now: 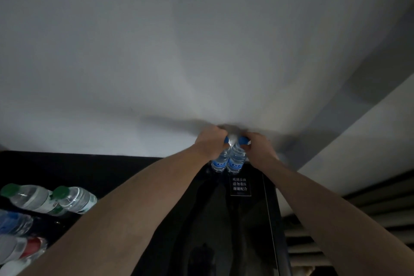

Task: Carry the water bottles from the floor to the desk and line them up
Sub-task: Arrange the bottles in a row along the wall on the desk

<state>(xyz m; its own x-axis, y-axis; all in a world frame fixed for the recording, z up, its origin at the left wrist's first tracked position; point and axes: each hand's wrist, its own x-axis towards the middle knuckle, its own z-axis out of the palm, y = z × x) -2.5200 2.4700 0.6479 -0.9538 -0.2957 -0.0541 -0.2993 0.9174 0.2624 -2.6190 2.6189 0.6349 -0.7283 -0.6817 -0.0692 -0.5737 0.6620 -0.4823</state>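
At the far edge of the black tabletop [139, 170], seen from the head camera, two clear water bottles with blue caps and blue labels stand upright side by side, close against the white wall [201, 40].

Left hand [209, 141]: reaches forward from the lower left; its fingers [220, 134] are wrapped around the neck and cap of the left blue-capped bottle [219, 161]. The bottle's base is at the tabletop surface; actual contact cannot be confirmed.

Right hand [257, 145]: reaches forward from the lower right; its fingers [247, 147] are closed around the cap end of the right blue-capped bottle [235, 161]. The two bottles touch or nearly touch along their bodies.

Near the two held bottles, on the tabletop just in front of them, lies a small black notice [240, 186] with white printed characters.

At the left side of the tabletop, well apart from the hands, two green-capped bottles [53, 199] appear tilted by the wide lens, one beside the other. Below them at the left frame edge are a blurred blue-labelled bottle [13, 222] and a blurred red-labelled bottle [29, 248]; detail is too soft to read.

At the lower right, beyond the tabletop edge, a slatted radiator-like panel [358, 219] is visible.
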